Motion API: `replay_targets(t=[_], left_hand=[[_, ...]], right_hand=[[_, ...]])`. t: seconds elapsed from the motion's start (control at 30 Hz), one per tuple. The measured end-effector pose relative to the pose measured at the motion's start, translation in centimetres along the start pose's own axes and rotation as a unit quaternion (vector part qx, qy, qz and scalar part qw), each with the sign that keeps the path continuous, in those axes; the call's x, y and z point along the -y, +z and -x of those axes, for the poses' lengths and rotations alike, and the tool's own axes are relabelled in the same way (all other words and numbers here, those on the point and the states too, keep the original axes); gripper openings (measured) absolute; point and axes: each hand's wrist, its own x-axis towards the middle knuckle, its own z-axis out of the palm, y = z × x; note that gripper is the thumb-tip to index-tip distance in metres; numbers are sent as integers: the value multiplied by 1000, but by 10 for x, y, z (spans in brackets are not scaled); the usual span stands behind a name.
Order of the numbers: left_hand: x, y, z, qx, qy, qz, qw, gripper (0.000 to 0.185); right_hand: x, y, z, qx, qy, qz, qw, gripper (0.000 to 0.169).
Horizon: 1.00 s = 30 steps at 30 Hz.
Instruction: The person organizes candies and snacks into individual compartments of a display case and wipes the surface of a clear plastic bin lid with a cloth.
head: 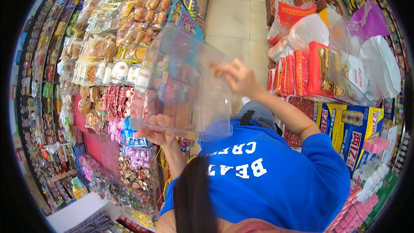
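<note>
A clear plastic bin, empty as far as I can see, is tilted in front of my blue shirt. My left hand grips its near left edge, with the thumb along the outside. Over the bin's right side is my right hand, blurred, with bent fingers near the rim; whether it touches the plastic or holds anything small is unclear. Beside the bin on the left lie wrapped breads, red-and-white packaged sweets and pink wrapped candies.
Left, a sweets display has a bare red surface between its goods. A tiled aisle floor runs ahead. To the right stand brown plastic crates, red packages, another clear bin, a container of red beans and drink cartons.
</note>
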Motion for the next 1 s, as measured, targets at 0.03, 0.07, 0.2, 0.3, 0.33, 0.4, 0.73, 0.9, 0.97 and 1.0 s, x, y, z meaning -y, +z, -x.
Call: replay_targets(t=[0.03, 0.07, 0.2, 0.3, 0.33, 0.4, 0.73, 0.9, 0.97, 1.0], left_hand=[[0, 1, -8, 20, 0, -14, 1000, 49], [-2, 7, -18, 29, -17, -59, 998, 48], [-3, -9, 10, -33, -70, 27, 997, 40], [28, 10, 8, -162, -8, -161, 973, 40], [28, 8, 4, -136, -17, -166, 977, 40], [31, 29, -16, -41, -10, -220, 975, 38], [79, 60, -9, -5, -32, -532, 846, 14], [78, 69, -9, 214, -97, -572, 786, 22], [80, 71, -9, 212, -99, -560, 795, 21], [78, 71, -11, 217, -101, -560, 793, 20]], right_hand=[[-48, 16, -3, -43, 100, -47, 993, 21], [-82, 28, -6, -85, 199, -95, 972, 20], [51, -9, -50, -83, 250, -408, 874, 23], [93, 1, -50, -128, -96, -243, 957, 26], [87, 9, -56, -137, -83, -254, 954, 26], [72, 28, -77, -195, 61, -383, 901, 26], [114, -50, -81, 199, -219, -144, 945, 36], [65, -12, -111, 181, -158, -8, 971, 33], [33, -11, -152, 163, -18, -37, 986, 31], [24, -14, -162, 172, 88, -46, 980, 30]])
